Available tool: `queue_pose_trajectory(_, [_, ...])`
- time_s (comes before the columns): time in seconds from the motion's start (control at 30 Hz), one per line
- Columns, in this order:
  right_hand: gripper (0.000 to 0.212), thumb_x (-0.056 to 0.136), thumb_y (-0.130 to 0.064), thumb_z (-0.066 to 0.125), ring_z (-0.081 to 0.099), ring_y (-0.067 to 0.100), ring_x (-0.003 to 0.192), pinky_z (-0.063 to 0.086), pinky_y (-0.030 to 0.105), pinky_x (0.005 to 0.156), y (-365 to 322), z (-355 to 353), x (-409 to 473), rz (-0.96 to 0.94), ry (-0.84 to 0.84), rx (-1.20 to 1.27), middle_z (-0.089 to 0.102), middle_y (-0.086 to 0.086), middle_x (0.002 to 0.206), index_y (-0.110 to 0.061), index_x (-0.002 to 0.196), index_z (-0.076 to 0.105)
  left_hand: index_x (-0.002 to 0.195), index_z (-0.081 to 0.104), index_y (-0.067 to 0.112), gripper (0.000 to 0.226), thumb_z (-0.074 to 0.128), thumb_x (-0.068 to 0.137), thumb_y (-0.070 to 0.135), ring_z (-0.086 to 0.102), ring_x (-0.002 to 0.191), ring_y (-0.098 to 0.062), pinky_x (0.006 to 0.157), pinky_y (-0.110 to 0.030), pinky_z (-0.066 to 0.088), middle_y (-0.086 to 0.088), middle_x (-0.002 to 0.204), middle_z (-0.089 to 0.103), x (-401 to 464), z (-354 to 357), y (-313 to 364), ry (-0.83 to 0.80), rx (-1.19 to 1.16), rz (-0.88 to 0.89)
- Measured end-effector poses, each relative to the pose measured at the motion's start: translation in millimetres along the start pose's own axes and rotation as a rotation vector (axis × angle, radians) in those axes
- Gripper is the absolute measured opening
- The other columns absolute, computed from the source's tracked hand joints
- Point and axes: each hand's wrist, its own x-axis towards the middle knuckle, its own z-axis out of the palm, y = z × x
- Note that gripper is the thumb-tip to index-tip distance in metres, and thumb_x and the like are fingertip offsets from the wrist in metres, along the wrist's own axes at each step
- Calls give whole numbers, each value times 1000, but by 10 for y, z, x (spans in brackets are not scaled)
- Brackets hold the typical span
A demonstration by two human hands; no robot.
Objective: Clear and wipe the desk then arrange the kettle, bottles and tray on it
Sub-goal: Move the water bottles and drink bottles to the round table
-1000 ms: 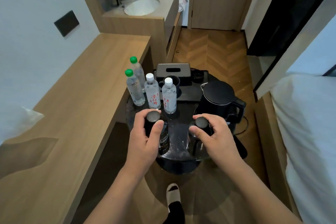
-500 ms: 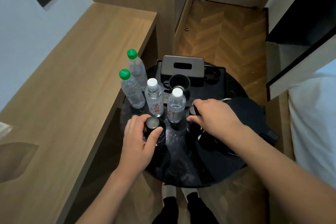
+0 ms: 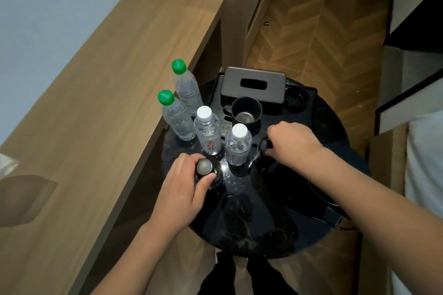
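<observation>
Red characters run down the label of the taller clear plastic bottle with a white cap (image 3: 206,130), but they are too blurred to read. The shorter clear white-capped bottle (image 3: 237,145) just beside it carries a small red mark low on its label, equally illegible. No other writing shows.

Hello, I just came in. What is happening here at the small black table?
A person stands over a round black table beside a bare wooden desk. The left hand grips a dark bottle by its top; the right hand closes on another dark bottle. Four clear water bottles, a black cup, a tissue box and a tray stand on the table.
</observation>
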Motion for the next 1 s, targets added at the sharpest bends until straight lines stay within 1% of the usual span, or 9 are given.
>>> queue_pose_trajectory(0.1, [27,94,-37,59,65,30,100,35,33,70,49,-6,-21,13,1,-44,66,7,109,-12,105,61,115,51,20,33,46,98,48,47,88,-9,77,-23,36,9,97,46,79,31,-28,36,-2,-78])
queue_pose_trajectory(0.2, [31,92,-42,60,65,30,100,39,33,71,56,-20,-29,28,-39,-6,67,8,108,-13,104,62,119,52,13,32,52,100,39,48,93,-12,79,-27,36,6,102,46,187,50,-70,101,24,-164])
queue_pose_trajectory(0.3, [37,93,-45,60,64,31,103,42,35,74,29,-6,-42,46,-74,37,65,9,112,-12,110,60,121,53,8,33,57,98,32,50,97,-18,82,-29,36,1,105,47,310,55,-177,141,49,-238])
queue_pose_trajectory(0.4, [42,94,-43,59,60,31,112,43,38,85,25,54,-54,75,-43,32,62,9,121,-11,121,54,123,52,6,33,58,99,29,52,102,-24,86,-34,41,-6,109,51,403,64,-303,179,48,-293])
queue_pose_trajectory(0.57, [51,93,-48,57,55,31,118,41,39,95,-41,63,-120,106,-27,44,58,10,128,-11,127,51,126,51,4,35,57,100,27,52,108,-30,92,-40,42,-11,114,52,520,143,-460,162,63,-363])
queue_pose_trajectory(0.63, [52,93,-50,56,53,29,118,42,39,97,-90,14,-230,101,33,63,57,9,128,-12,127,50,129,50,6,35,55,101,26,52,111,-31,94,-38,41,-13,118,52,527,163,-507,150,54,-393])
queue_pose_trajectory(0.77, [38,96,-44,51,54,23,111,45,35,95,-234,-59,-524,-8,167,274,58,2,120,-18,123,52,131,50,8,35,55,101,25,51,116,-31,99,-42,41,-14,123,52,567,112,-530,129,49,-414])
queue_pose_trajectory(0.9, [42,97,-37,52,49,18,122,38,29,102,-398,-74,-671,-121,157,479,55,-2,132,-21,136,49,139,46,7,42,53,102,26,48,125,-34,106,-44,39,-17,133,49,620,33,-507,77,46,-482])
queue_pose_trajectory(1.0, [43,97,-34,53,48,19,125,34,28,104,-515,-77,-679,-211,182,522,54,-1,134,-20,137,49,143,44,7,46,52,102,27,47,130,-32,109,-43,38,-17,138,49,570,-41,-430,63,42,-506])
